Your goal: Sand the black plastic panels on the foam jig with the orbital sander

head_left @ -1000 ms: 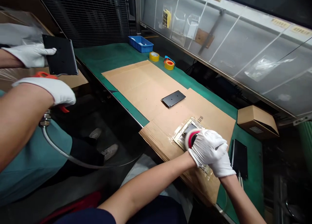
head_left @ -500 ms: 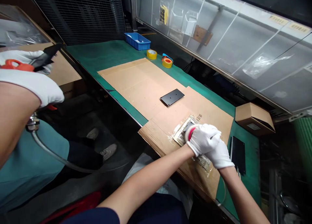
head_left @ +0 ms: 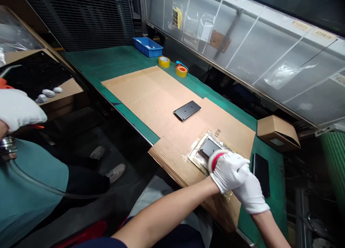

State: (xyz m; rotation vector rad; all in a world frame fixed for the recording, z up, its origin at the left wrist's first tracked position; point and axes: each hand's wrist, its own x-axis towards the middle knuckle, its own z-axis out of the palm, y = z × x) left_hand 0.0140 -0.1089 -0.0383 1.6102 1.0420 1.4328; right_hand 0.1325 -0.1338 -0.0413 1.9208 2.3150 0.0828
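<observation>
Both my hands wear white gloves and are closed around a sander with a red band point(head_left: 217, 159) and a pale round disc, blurred by motion. My left hand point(head_left: 229, 171) wraps its near side; my right hand point(head_left: 250, 188) overlaps it from the right, its fingertips partly hidden. The disc is over the lower right part of a black plate point(head_left: 209, 146). That plate lies within a taped frame point(head_left: 194, 155) on cardboard. A second black plate point(head_left: 187, 110) rests flat on the cardboard farther left.
Cardboard sheets point(head_left: 145, 93) cover much of the green table point(head_left: 88, 57). Yellow tape rolls point(head_left: 164, 62) and a blue bin point(head_left: 148, 46) stand at the back. A small carton point(head_left: 277, 133) and another dark plate point(head_left: 261, 174) are right. At left, a co-worker's gloved hand point(head_left: 20, 109) is beside a large black panel point(head_left: 37, 73).
My hands and the sander have shifted slightly right and down, uncovering more of the plate under the disc. The co-worker's hand has lowered, and the black panel there shows its broad face.
</observation>
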